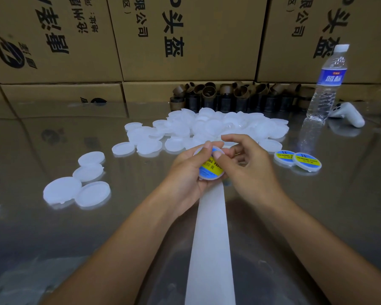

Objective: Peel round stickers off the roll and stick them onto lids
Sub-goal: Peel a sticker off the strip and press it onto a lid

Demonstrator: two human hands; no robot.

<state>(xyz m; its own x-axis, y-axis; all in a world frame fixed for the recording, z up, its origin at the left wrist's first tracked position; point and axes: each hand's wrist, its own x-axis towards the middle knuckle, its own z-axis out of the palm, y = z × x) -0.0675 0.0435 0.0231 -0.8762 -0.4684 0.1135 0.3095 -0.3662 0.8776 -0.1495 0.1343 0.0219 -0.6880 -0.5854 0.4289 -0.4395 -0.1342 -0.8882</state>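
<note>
White loose lids [75,188] lie on the shiny bench [42,238] at left, with a bigger heap [207,126] farther back. At centre the left hand [185,172] grips a lid [207,178] bearing a blue-and-yellow sticker [210,168], fingers curled round it. The right hand [249,166] pinches its far edge, thumb on the sticker. A white backing strip [209,238] runs toward the near edge. Two stickered lids [297,159] sit at right.

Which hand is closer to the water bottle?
Right. The right hand is below and to the left of the water bottle. The left hand is farther left still, beyond the right hand, holding a lid.
</note>
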